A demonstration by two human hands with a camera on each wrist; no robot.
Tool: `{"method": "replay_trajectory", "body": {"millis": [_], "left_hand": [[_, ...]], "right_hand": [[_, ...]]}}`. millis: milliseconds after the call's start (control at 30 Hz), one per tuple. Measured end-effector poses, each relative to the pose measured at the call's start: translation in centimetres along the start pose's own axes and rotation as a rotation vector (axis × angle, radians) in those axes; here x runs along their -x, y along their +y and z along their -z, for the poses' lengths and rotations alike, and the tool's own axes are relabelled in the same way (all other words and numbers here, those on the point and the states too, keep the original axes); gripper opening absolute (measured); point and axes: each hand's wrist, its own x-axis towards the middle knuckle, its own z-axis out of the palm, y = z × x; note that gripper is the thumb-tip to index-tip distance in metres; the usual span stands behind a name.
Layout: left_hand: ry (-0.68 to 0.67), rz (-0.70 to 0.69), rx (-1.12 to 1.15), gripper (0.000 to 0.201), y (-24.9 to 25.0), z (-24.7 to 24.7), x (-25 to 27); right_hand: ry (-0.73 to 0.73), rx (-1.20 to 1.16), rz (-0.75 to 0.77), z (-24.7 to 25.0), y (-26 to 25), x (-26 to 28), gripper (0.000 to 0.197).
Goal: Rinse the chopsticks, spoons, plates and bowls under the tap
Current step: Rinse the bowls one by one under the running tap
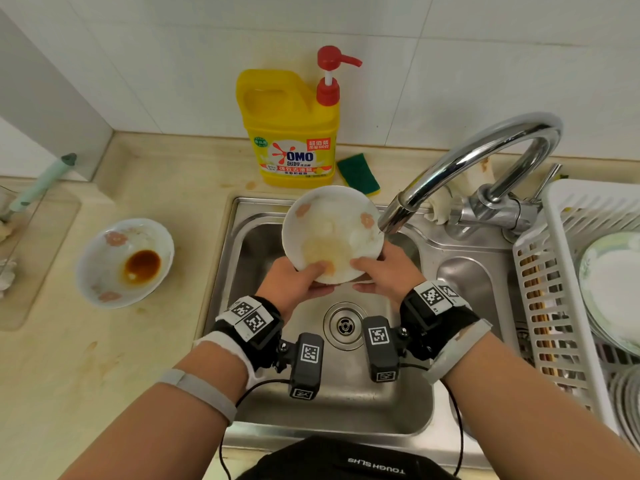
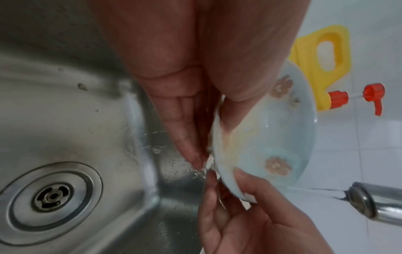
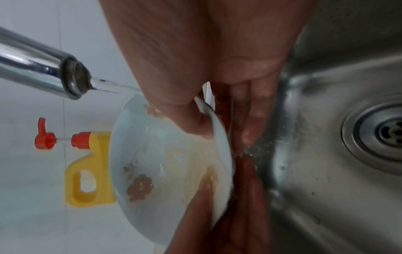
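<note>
A white flowered bowl (image 1: 332,230) is held tilted over the steel sink (image 1: 249,258), yellowish water pooled inside it. My left hand (image 1: 298,282) grips its near-left rim, thumb inside and fingers behind. At the near-right rim my right hand (image 1: 381,271) holds it the same way. The chrome tap (image 1: 450,174) ends beside the bowl's right edge, and a thin stream runs from the tap spout (image 3: 71,80) onto the bowl (image 3: 165,163). In the left wrist view the bowl (image 2: 272,137) shows edge-on beside my thumb. A second flowered bowl (image 1: 126,261) with brown sauce sits on the counter at left.
A yellow detergent bottle (image 1: 291,133) with a red pump and a green sponge (image 1: 358,174) stand behind the sink. At the right, a white drying rack (image 1: 554,271) holds rinsed plates (image 1: 613,289) and chopsticks (image 1: 535,299). The drain (image 1: 344,325) lies below my hands.
</note>
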Motion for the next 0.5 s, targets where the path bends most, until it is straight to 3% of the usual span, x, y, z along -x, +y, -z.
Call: {"method": "replay_trajectory", "body": {"millis": [67,333,500], "left_hand": [[0.017,-0.015,-0.039,0.029,0.1,0.2,-0.1],[0.008,-0.113,-0.342,0.022,1.9,0.5,-0.2],[0.031,-0.143,-0.405,0.021,2.0,0.7,-0.3]], "right_hand": [[0.063,0.111,-0.002,0.5,0.0,-0.3,0.024],[0.14,0.161,-0.072,1.2,-1.6,-0.4,0.057],[0.104,0.209,0.042,1.2,-1.1,0.0,0.038]]}}
